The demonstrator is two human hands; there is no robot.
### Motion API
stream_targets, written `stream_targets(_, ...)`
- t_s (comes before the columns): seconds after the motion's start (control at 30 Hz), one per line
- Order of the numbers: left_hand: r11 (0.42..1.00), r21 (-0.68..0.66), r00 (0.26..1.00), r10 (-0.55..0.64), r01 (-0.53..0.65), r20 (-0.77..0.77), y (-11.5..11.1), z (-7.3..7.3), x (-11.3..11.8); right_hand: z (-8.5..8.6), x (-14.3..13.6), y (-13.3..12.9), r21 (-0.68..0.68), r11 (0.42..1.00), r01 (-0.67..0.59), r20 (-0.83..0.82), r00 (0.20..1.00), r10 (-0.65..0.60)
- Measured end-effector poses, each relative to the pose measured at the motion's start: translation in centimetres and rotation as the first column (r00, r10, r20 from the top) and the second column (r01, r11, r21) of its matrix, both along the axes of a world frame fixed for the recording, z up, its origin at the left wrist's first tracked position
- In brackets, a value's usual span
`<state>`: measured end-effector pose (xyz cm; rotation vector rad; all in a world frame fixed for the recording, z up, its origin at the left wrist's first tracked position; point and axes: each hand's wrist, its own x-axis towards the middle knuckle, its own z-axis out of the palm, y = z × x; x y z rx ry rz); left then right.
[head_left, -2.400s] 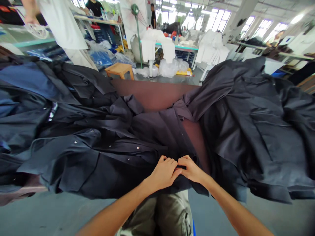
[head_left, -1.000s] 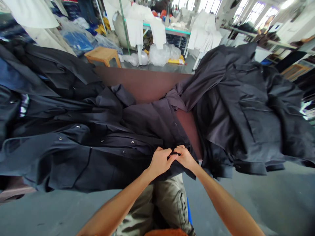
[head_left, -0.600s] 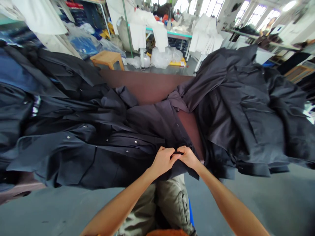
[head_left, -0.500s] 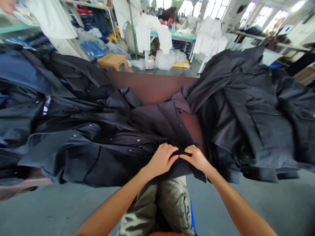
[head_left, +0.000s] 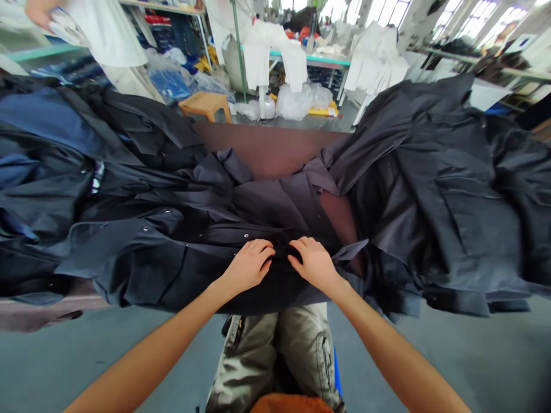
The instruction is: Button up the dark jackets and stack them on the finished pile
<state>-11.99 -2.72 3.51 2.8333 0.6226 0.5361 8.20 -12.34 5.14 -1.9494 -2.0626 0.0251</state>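
A dark navy jacket with metal snaps lies spread across the table in front of me, its near edge hanging over my lap. My left hand is closed on the jacket's front, thumb below the curled fingers. A short way to the right, my right hand pinches the same dark cloth, its fingertips partly lost in the fabric. Between the hands runs a strip of black cloth. Beyond my right wrist, a lighter corner of the cloth sticks up.
Dark jackets are heaped at the left and right of the brown table. Farther off stand a wooden stool, a person in a white shirt, plastic bags and a bench with white garments.
Both hands have shifted left along the jacket and moved a little farther apart. A cloth corner at the right now points up instead of hanging down. The view has turned slightly.
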Motion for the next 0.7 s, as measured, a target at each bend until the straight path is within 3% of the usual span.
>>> stream_targets(0.13, 0.997, 0.075, 0.995, 0.014, -0.006, -0.102, 0.3, -0.5, 0.5, -1.5, -1.3, 2.3, -0.078, 0.997, -0.017, 0.130, 0.991, 0.027)
stream_targets(0.3, 0.987, 0.132, 0.987, -0.078, 0.096, -0.137, -0.8, 0.7, 1.2, -1.5, 0.5, 2.4, -0.063, 0.998, 0.012, 0.046, 0.999, -0.009)
stream_targets(0.4, 0.989, 0.115, 0.978, -0.071, 0.095, -0.199, -1.5, 0.4, 0.8, -0.9, 1.1, 1.5, 0.086, 0.995, 0.056, -0.155, 0.987, -0.043)
stream_targets(0.5, 0.991, 0.124, 0.965, -0.018, 0.052, -0.262, -1.7, -0.6, 0.4, -1.1, 0.8, 0.8, 0.187, 0.980, 0.073, -0.376, 0.927, 0.003)
stream_targets(0.6, 0.991, 0.120, 0.962, -0.027, 0.062, -0.272, -1.6, -1.1, 0.5, -2.0, 0.3, 0.9, 0.094, 0.995, 0.045, -0.526, 0.850, 0.012)
stream_targets(0.7, 0.993, 0.095, 0.977, -0.055, 0.076, -0.206, -1.9, -0.5, 0.4, -2.8, 0.3, 1.1, -0.021, 1.000, -0.021, -0.599, 0.801, 0.004)
